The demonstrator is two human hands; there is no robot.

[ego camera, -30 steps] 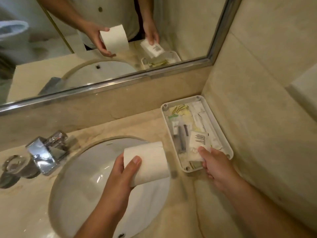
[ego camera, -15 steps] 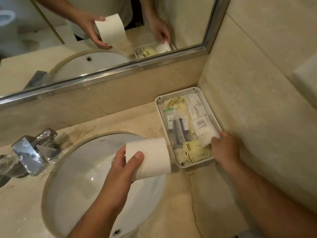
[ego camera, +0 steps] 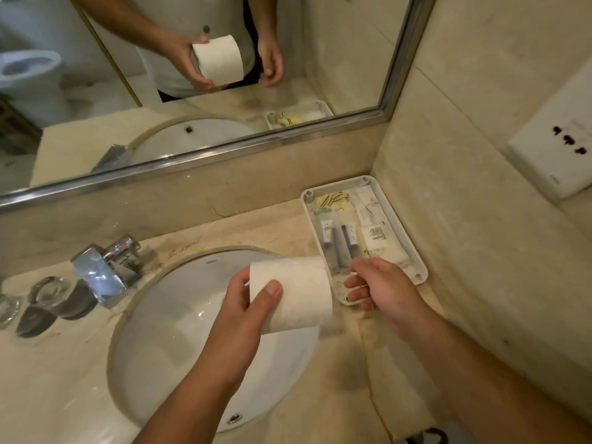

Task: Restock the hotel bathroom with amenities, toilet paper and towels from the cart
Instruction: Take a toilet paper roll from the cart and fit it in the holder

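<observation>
Left hand [ego camera: 243,304] grips 1 toilet roll [ego camera: 294,296] over the sink [ego camera: 173,331]; right hand [ego camera: 384,288], relaxed and empty, at the tray's [ego camera: 418,276] near end.

Amenity tray [ego camera: 413,248] right of sink [ego camera: 166,341]

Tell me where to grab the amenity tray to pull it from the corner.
Pinch the tray by its raised near rim, from the front: its far end sits in the corner and the wall flanks its right side.
</observation>
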